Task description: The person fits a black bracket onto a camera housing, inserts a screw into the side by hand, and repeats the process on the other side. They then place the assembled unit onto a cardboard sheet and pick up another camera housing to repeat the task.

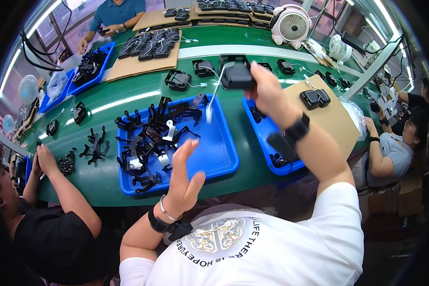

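My right hand (270,93) is raised over the bench and closed on the end of a black boxy device (237,76). A white cable with a plug hangs down from the device, a little blurred. My left hand (182,183) is empty, its fingers apart, above the near edge of a blue tray (231,167). Black metal brackets (152,136) lie heaped in that tray's left part, a few showing bare silver. Under my right forearm is a second blue tray (270,159) with small black parts, partly hidden.
Similar black devices (178,80) with white cables stand beyond the trays. More are packed on cardboard (150,45) at the back. Cardboard (341,114) lies at right with a device (314,98). A fan (291,26) stands far right. People work at left, right and across.
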Motion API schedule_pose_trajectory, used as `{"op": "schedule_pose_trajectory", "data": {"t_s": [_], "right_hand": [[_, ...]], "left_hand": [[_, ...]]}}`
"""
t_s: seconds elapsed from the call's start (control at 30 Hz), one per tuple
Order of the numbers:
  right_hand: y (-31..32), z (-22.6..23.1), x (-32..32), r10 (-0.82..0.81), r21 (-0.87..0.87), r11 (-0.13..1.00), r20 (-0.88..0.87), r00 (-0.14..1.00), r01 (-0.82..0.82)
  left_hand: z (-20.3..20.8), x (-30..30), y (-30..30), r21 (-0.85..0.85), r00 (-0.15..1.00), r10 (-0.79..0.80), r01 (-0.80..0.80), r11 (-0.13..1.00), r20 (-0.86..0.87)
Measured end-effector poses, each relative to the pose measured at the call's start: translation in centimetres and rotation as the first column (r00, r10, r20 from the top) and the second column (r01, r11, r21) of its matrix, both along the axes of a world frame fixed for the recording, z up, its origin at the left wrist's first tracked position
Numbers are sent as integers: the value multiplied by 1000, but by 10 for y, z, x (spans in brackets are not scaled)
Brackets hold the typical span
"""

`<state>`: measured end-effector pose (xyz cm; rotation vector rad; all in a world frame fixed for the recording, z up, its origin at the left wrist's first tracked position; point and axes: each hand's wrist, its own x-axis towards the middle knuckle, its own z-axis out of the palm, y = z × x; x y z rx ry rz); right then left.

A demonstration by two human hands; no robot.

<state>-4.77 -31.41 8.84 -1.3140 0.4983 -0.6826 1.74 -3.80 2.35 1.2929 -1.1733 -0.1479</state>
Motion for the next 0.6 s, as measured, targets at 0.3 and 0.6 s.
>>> {"op": "schedule_pose_trajectory", "data": {"t_s": [0.3, 0.6], "right_hand": [[-131, -51, 88, -341, -111, 940, -392, 854, 324], [-163, -99, 102, -246, -147, 969, -607, 756, 198]], "left_hand": [[-18, 5, 38, 394, 751, -630, 528, 752, 195], [-25, 13, 39, 365, 810, -566, 486, 794, 153]]}}
